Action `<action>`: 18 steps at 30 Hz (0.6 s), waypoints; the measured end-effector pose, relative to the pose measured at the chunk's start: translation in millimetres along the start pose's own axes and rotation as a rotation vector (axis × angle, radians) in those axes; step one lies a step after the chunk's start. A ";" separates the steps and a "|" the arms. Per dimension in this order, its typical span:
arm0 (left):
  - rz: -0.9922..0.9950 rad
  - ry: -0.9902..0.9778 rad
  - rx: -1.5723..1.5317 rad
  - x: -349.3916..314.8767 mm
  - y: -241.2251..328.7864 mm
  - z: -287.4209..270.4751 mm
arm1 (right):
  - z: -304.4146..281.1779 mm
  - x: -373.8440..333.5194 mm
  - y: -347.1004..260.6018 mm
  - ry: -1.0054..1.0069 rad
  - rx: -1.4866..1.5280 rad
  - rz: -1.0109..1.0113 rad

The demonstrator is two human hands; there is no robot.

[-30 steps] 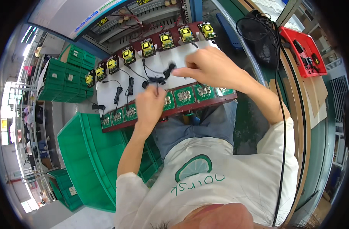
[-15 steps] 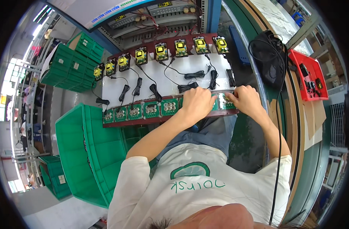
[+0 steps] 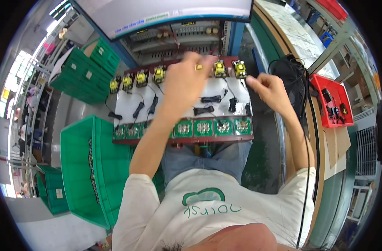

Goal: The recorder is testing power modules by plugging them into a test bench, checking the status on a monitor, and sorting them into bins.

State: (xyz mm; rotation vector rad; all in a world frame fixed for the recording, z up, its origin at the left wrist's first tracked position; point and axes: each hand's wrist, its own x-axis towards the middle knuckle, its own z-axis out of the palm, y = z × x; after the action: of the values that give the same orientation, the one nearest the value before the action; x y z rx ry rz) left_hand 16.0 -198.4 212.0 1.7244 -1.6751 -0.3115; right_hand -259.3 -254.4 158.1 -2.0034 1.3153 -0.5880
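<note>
A row of small circuit boards with yellow transformers stands along the far side of a dark red test fixture. Black coiled cables run from them across its white middle. Green boards with round metal contacts line the near edge. Smeared by motion, my left hand is over the middle of the far row and hides part of it; whether it holds anything does not show. My right hand is beside the rightmost transformer board, thumb apart from the curled fingers, with nothing visible in it.
Beyond the fixture stand a rack of instruments and a screen. A large green bin is at my left, with stacked green crates farther back. On the right are a black bag and a red tray of parts.
Both hands have left the near row of green boards and moved away from me, the left to the far transformer row, the right to its right end. The view has tilted up slightly.
</note>
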 end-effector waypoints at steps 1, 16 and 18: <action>0.008 0.066 0.102 19.4 -31.9 1.9 | 0.5 16.5 7.6 0.203 -0.070 0.004; -0.296 -0.079 -0.468 80.0 -95.4 49.2 | 71.7 118.9 36.4 0.210 0.455 0.146; -0.325 -0.072 -0.565 71.2 -95.5 52.4 | 86.1 121.5 33.4 0.216 0.432 0.147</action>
State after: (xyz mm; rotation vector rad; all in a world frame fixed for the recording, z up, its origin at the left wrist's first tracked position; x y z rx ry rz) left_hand 67.6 -290.1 135.4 1.5454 -1.1870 -0.9122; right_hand -174.1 -351.1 76.4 -1.5122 1.3121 -0.9486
